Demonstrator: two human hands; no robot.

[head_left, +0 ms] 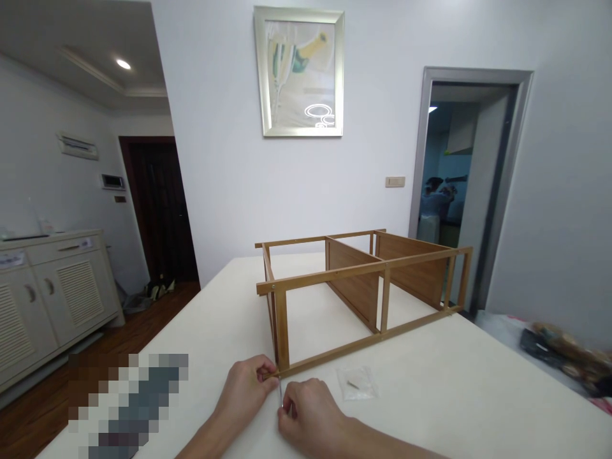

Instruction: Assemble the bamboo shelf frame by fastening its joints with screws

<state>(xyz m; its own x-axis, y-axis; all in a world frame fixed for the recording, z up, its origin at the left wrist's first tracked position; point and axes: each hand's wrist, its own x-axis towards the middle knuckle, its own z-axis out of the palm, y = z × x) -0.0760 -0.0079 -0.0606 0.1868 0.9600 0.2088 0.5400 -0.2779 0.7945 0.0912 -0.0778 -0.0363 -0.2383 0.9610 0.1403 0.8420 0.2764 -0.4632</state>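
A wooden shelf rack (pixel 335 344) lies on its side on the white table, with its slatless boards standing upright. My left hand (pixel 246 389) is closed around the near lower corner of the rack, at the end of the bottom rail. Close beside it, my right hand (pixel 310 417) pinches a thin metal rod that looks like a hex key (pixel 280 390). The rod points at the rack's corner; its far tip is hidden by the left fingers and the wood. A small clear plastic bag (pixel 357 384) with a little piece of hardware inside lies right of the hands.
The white table (pixel 430 389) reaches toward the wall. A blurred-out item (pixel 143 401) lies at its left edge. Cabinets (pixel 57 306) stand left, and dark bundled items (pixel 564 357) lie beyond the right edge. A person (pixel 434 201) is visible through the doorway.
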